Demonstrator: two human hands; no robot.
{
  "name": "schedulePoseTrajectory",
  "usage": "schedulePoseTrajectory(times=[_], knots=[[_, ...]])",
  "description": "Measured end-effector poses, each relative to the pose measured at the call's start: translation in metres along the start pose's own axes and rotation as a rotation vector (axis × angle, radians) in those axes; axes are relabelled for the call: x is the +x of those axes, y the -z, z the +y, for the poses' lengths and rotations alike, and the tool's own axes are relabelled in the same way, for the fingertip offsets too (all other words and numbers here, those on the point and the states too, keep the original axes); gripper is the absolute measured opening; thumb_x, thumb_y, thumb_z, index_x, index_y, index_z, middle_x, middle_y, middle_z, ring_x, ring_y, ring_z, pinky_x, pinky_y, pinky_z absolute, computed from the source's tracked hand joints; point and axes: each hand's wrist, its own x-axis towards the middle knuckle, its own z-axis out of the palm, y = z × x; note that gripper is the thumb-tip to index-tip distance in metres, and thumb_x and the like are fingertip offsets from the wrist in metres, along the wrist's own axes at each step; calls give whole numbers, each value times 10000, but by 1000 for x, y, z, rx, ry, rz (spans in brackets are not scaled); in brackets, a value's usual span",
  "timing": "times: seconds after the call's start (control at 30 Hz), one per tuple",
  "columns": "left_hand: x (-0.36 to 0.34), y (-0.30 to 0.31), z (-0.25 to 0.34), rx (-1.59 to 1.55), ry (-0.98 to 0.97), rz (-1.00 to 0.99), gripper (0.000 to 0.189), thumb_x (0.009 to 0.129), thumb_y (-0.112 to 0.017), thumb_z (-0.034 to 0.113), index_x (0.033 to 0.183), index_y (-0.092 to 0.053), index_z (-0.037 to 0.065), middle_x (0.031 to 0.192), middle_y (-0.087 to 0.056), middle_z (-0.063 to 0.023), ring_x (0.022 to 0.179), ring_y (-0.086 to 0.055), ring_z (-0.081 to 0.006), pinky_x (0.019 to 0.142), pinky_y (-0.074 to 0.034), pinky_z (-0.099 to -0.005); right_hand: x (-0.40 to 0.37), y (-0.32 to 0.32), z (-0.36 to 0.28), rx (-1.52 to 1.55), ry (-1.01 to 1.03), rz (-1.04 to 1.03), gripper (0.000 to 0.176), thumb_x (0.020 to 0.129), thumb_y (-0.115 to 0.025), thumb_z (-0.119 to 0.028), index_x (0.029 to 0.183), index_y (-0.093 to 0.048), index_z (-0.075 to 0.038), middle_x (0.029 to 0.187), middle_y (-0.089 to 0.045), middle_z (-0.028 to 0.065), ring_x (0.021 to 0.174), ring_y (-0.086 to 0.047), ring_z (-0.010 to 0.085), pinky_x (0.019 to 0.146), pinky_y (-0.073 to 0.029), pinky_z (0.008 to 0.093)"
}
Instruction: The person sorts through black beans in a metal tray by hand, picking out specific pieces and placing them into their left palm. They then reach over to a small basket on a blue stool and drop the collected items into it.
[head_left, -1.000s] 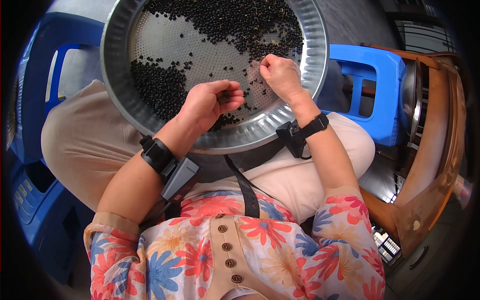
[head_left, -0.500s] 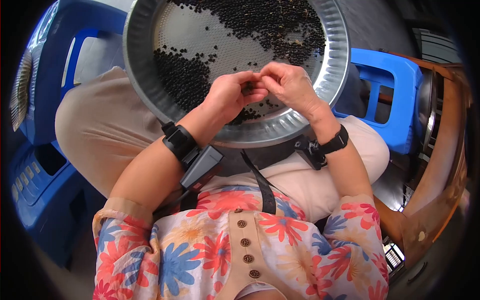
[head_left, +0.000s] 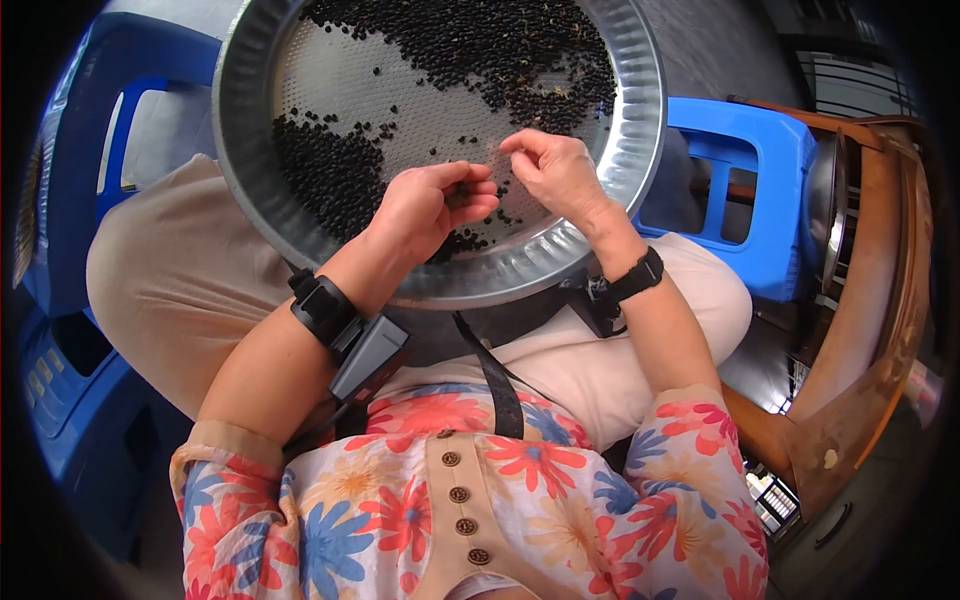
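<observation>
A round metal tray with a fluted rim rests over my lap. Dark beans or seeds lie in a pile at its left, and a larger spread covers the far side with pale bits among it. My left hand is curled above the near part of the tray, with small dark pieces inside its bent fingers. To its right, my right hand hovers over the tray, thumb and index finger bent close together. Whether anything sits between those fingertips is too small to tell.
Blue plastic stools stand at the left and right of my legs. Wooden furniture is at the far right, beside a round metal lid or pan. Dark straps circle both wrists.
My hands have come apart; they were touching at the fingertips, and a gap now separates them. The whole view has shifted, so the tray and my body appear further left.
</observation>
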Motion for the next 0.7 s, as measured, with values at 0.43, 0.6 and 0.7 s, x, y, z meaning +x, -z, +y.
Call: schedulePoseTrajectory(times=[0.43,0.6,0.7], knots=[[-15,-8,-10,15,114,-109,239,905,-442,119,970,-559,-78,889,-610,-151,787,-625,-222,703,-535,-284,5,-1,15,-162,13,250,155,783,-547,-174,875,-649,-102,711,-630,107,662,-612,258,634,-476,360],[-11,-2,31,-57,-103,-71,254,915,-428,120,1013,-539,-86,917,-612,-164,820,-628,-229,730,-549,-287,0,8,5,-230,-134,125,147,783,-526,-185,810,-640,-96,755,-644,93,741,-616,282,696,-478,378],[-14,-2,42,-75,-145,-89,261,915,-429,119,1033,-533,-89,943,-608,-171,843,-627,-238,745,-550,-286,-2,0,3,-157,-46,146,131,783,-531,-185,793,-628,-98,733,-639,82,727,-614,278,683,-474,376]])
